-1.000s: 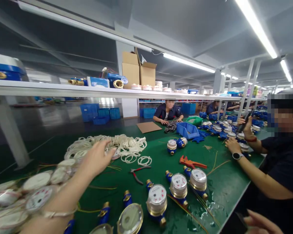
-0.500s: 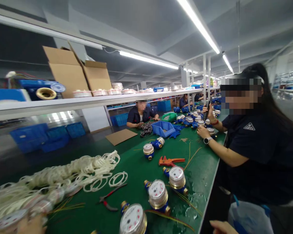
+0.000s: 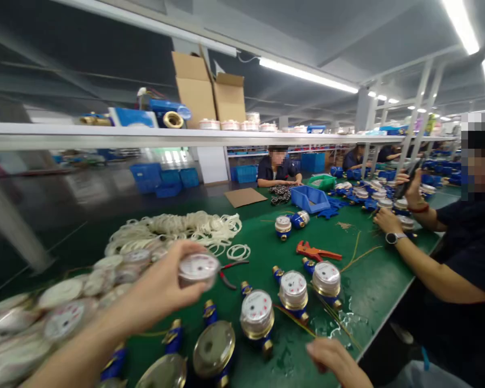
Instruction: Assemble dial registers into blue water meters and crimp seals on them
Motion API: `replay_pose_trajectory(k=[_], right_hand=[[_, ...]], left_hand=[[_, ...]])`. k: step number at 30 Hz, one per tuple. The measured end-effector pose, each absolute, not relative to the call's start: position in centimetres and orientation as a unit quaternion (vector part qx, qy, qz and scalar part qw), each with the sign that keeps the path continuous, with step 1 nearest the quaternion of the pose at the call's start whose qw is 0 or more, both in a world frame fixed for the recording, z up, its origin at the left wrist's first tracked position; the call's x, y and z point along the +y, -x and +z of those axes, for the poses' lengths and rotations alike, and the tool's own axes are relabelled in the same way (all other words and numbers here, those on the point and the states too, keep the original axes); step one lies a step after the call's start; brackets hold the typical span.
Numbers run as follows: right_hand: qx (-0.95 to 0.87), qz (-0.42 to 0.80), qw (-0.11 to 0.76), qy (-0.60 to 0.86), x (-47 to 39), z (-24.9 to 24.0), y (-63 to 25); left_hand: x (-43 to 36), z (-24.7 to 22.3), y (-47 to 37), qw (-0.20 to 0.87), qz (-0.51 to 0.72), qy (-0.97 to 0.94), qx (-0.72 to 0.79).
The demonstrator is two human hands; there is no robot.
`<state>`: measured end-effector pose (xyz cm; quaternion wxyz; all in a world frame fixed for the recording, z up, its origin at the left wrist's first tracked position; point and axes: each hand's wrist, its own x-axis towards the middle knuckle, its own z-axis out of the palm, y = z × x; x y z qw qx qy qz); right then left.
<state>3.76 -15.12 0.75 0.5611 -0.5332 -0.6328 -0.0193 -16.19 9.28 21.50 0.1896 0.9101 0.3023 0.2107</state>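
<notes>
My left hand (image 3: pixel 173 285) is closed around a round, clear-sided water meter dial (image 3: pixel 199 267), fingers on its far side and thumb in front, held above the table. Below it stand blue-and-brass meter bodies, one an open-topped meter body (image 3: pixel 214 349) with no dial. To its right, a line of water meters (image 3: pixel 257 315) carries white dials with red marks. My right hand (image 3: pixel 337 360), partly cut off and a little blurred, hovers near the front table edge, fingers loosely bent and holding nothing.
More dials (image 3: pixel 67 320) are heaped at left beside coiled white tubing (image 3: pixel 178 229). Red-handled pliers (image 3: pixel 227 276) and an orange cutter (image 3: pixel 317 251) lie on the green table. A blue bin (image 3: pixel 310 199) stands farther back. A co-worker's hand (image 3: pixel 390 222) is at right; a shelf (image 3: pixel 226 138) spans above.
The view has swung left. My left hand has brought a dial from the heap at left over toward the meter bodies. My right hand has come farther into view over the table edge.
</notes>
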Motion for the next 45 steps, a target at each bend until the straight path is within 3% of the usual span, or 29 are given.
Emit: replay_pose_trajectory(k=[4,7,10,12,15,17,20,24,31,45], right_hand=[[-0.688,-0.019,0.529,0.497,-15.5,6.7,-1.9],[-0.72,0.144,0.473,0.488,-15.9,10.2,-1.7],[-0.688,0.291,0.454,0.487,-16.8,10.8,-2.1],[-0.631,0.362,0.5,0.47,-17.5,9.8,-2.1],[-0.464,0.424,0.662,0.409,-17.9,7.9,-1.1],[-0.338,0.44,0.76,0.338,-17.7,7.2,-0.2],[-0.226,0.47,0.814,0.254,-16.9,7.4,0.8],[-0.191,0.493,0.818,0.228,-16.1,8.5,1.5],[-0.166,0.518,0.808,0.226,-15.9,8.3,3.4],[-0.154,0.58,0.774,0.204,-14.6,8.4,5.5]], left_hand=[[0.3,19.8,15.4,0.382,0.022,-0.911,0.152],[-1.8,17.7,14.5,0.498,-0.036,-0.858,0.121],[-2.3,15.9,13.2,0.596,0.013,-0.793,0.129],[-2.6,15.0,12.3,0.657,0.06,-0.738,0.141],[-3.4,14.5,11.9,0.721,0.063,-0.682,0.104],[-4.0,14.4,12.4,0.724,0.028,-0.685,0.074],[-5.3,14.0,14.0,0.671,0.024,-0.732,0.117],[-7.3,12.7,16.0,0.607,0.077,-0.764,0.206],[-7.7,11.8,16.2,0.531,0.134,-0.815,0.193],[-6.1,11.5,17.3,0.605,0.204,-0.748,0.182]])
